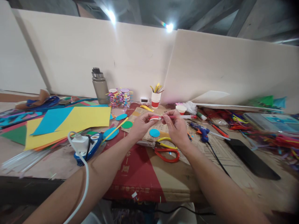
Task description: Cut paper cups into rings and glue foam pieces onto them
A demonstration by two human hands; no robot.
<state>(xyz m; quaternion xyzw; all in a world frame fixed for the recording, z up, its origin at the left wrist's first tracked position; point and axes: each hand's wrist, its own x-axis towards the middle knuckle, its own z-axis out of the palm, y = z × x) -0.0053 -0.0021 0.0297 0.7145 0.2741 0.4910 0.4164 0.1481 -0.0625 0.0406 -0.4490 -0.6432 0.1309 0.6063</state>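
White boards [140, 56] back a cup [156, 100] of seemingly yellow strips [158, 87], left fingers [151, 123] pinching a red-white piece [154, 118], right fingers [168, 120] a pen [183, 117].

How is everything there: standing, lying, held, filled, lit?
Translucent red pen, held in right hand
Round red-white piece, held in left hand
Red and yellow metal scissors, lying flat
Red-white paper cup, upright, holding yellow strips
Tall grey bottle, upright, capped
Black rectangular phone, flat, dark
Blue glue gun, lying down
White lights, lit
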